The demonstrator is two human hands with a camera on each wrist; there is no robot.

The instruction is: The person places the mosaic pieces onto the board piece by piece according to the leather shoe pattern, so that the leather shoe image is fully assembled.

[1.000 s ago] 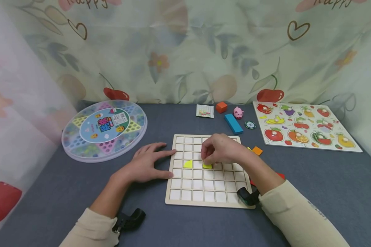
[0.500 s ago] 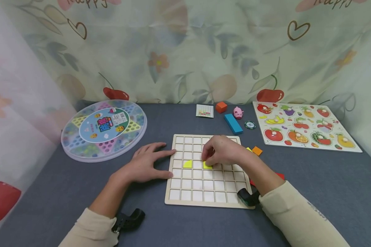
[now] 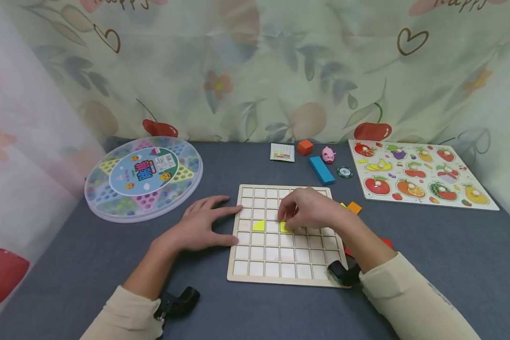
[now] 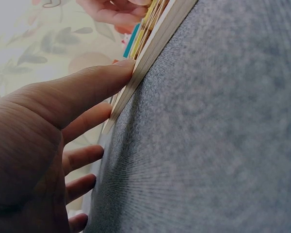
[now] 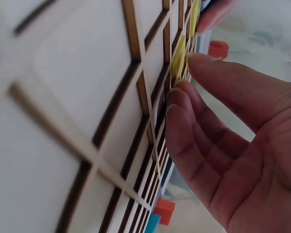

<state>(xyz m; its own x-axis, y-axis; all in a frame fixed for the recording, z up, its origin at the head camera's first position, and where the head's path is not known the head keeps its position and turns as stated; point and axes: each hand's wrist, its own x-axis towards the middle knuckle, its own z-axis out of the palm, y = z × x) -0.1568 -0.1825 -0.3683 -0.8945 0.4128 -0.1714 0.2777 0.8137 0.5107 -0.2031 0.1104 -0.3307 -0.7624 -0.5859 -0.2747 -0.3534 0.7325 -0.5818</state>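
A square wooden grid board [image 3: 272, 282] with white cells lies on the dark cloth. One yellow tile with a rounded corner [image 3: 258, 225] sits in a cell left of centre. My right hand [image 3: 308, 208] reaches over the board and pinches a second yellow tile [image 3: 284, 227] at a cell two columns to the right. In the right wrist view the thumb and curled fingers close around this yellow piece [image 5: 178, 59], low over the grid. My left hand [image 3: 199, 224] is spread, with thumb and index fingertips against the board's left edge [image 4: 150, 58].
Orange [image 3: 354, 208] and red pieces [image 3: 386, 242] lie right of the board, partly behind the right forearm. Beyond it are a pattern card [image 3: 282, 152], orange cube [image 3: 305, 147], blue block [image 3: 321, 170], pink pig [image 3: 328, 155] and chip [image 3: 344, 172]. A fruit board [image 3: 425, 174] and round game box [image 3: 144, 179] flank these.
The right hand has shifted very slightly right and down over the same yellow tile. The left hand and board have stayed in place.
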